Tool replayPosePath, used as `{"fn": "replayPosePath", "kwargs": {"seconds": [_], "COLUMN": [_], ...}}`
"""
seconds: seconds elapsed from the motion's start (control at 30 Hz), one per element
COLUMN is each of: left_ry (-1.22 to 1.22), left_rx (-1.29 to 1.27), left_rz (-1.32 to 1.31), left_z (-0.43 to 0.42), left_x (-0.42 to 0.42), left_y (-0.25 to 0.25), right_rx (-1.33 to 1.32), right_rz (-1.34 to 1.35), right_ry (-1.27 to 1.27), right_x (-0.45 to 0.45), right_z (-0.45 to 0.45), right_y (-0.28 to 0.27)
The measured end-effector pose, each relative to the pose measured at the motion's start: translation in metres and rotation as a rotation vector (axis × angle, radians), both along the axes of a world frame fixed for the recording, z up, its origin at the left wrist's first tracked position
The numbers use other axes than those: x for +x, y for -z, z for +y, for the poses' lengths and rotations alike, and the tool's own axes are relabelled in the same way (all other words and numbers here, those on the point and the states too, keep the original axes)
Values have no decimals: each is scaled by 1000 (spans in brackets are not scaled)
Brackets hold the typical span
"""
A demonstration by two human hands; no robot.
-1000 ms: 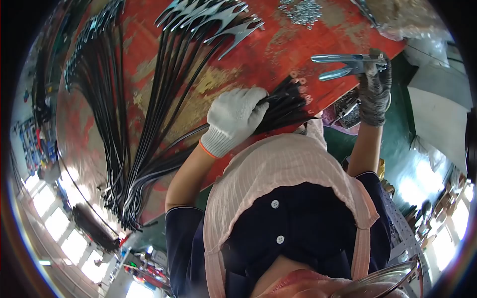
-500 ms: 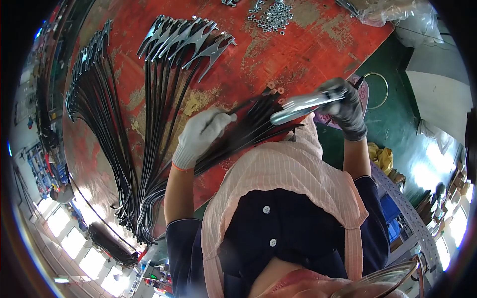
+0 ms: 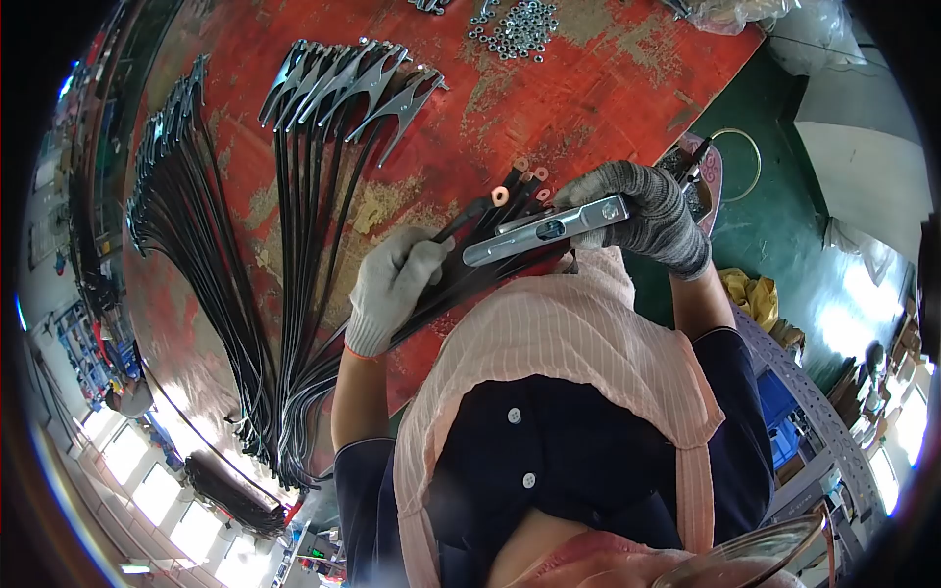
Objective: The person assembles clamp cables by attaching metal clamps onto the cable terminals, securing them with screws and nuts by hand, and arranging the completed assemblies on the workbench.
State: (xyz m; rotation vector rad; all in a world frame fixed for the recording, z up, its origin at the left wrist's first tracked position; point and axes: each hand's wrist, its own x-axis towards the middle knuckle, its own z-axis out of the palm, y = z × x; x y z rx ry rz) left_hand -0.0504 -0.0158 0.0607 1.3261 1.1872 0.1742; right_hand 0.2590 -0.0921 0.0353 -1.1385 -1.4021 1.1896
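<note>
My left hand (image 3: 397, 284), in a white glove, is closed round a black cable (image 3: 469, 218) whose end carries a copper ring lug (image 3: 500, 196). My right hand (image 3: 637, 211), in a darker grey glove, grips a shiny metal clamp (image 3: 510, 245) with a slot in its long face, held level and pointing left. The clamp's tip is near the cable but apart from the lug. Beneath both hands lies a bundle of black cables (image 3: 461, 279), and more copper lugs (image 3: 541, 174) show just beyond it.
Black cables with metal clamps (image 3: 338, 88) fan across the red table (image 3: 461, 127), beside another clamped bundle (image 3: 176, 157) at left. Loose nuts (image 3: 520, 31) lie at the far side. A pink container (image 3: 713, 176) stands at the table's right edge, near a plastic bag (image 3: 735, 15).
My right hand has turned the clamp and brought it left, closer to my left hand. The cable end with its copper lug now shows clearly above my left fingers.
</note>
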Motion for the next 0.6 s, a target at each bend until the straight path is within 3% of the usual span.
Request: {"fn": "replayPosePath", "kwargs": {"seconds": [0.1,0.4,0.57,0.6], "left_ry": [44,75,79,71], "left_rx": [106,97,100,107], "left_rz": [37,-9,-39,-52], "left_z": [-3,-3,-6,-6], "left_x": [5,4,7,7], "left_y": [-4,3,-2,-2], "right_rx": [-23,-29,71,112], "right_rz": [16,-142,-29,110], "right_ry": [-3,-20,-26,-25], "right_x": [-1,-8,-1,4], "right_z": [-1,1,-1,-3], "right_y": [2,-14,-12,-6]}}
